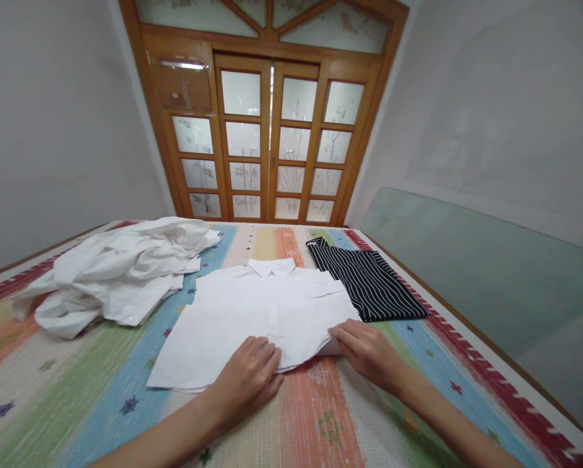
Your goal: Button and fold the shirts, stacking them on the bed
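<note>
A white collared shirt (252,312) lies front up and partly folded, its collar pointing away from me and its hem towards me. At the middle of the near hem is my left hand (252,374), fingers curled on the cloth and thumb close to the edge. My right hand (366,351) pinches the right part of the hem between thumb and fingers, lifting it slightly so that a layer beneath shows. The undersides of both hands are hidden.
Rumpled white clothing (125,266) is heaped on the left. A folded black garment with white stripes (364,279) lies to the right of the shirt. Everything rests on a multicoloured striped cover (110,396); wooden glazed doors (266,143) stand beyond, between walls.
</note>
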`<state>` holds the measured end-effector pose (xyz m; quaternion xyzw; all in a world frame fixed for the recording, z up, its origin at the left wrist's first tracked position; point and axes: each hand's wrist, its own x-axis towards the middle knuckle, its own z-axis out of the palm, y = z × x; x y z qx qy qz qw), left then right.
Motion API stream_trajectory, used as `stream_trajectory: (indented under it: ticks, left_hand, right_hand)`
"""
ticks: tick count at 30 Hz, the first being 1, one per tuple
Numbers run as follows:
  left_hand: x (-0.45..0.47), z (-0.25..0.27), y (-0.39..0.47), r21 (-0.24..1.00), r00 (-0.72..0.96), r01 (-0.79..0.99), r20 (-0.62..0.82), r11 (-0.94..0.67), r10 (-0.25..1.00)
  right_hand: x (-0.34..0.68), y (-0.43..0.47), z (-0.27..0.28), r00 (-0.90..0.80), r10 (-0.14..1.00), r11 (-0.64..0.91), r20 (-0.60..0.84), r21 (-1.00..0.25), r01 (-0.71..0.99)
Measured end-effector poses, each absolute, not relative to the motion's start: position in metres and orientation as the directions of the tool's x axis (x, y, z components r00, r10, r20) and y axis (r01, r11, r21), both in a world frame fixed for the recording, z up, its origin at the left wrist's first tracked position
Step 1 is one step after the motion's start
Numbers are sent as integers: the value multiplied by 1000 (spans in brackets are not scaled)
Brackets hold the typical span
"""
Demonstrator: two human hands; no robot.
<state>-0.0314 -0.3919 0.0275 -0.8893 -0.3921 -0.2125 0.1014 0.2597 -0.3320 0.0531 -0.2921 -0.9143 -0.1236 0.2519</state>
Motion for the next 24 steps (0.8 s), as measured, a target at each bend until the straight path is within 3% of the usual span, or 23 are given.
stream_trajectory:
  ticks: [5,10,18,21,24]
  left_hand:
    - [-32,21,-390,-26,619,735,433,-677,656]
    - [-41,27,-383,90,551,754,452,-650,702]
    - [-50,55,-349,287,441,805,296,-519,847]
    - [-49,67,-330,230,415,851,257,-473,872]
    - [-46,80,-311,74,400,903,211,-423,892]
  right_hand:
    - [260,-329,58,-658,475,786,584,55,616]
    - [262,-324,65,-657,469,775,590,82,627]
    - [282,-304,69,-467,714,620,522,-161,768]
    - [284,-297,75,-399,772,569,494,-260,780]
    - [281,-289,82,-329,798,533,506,-335,777]
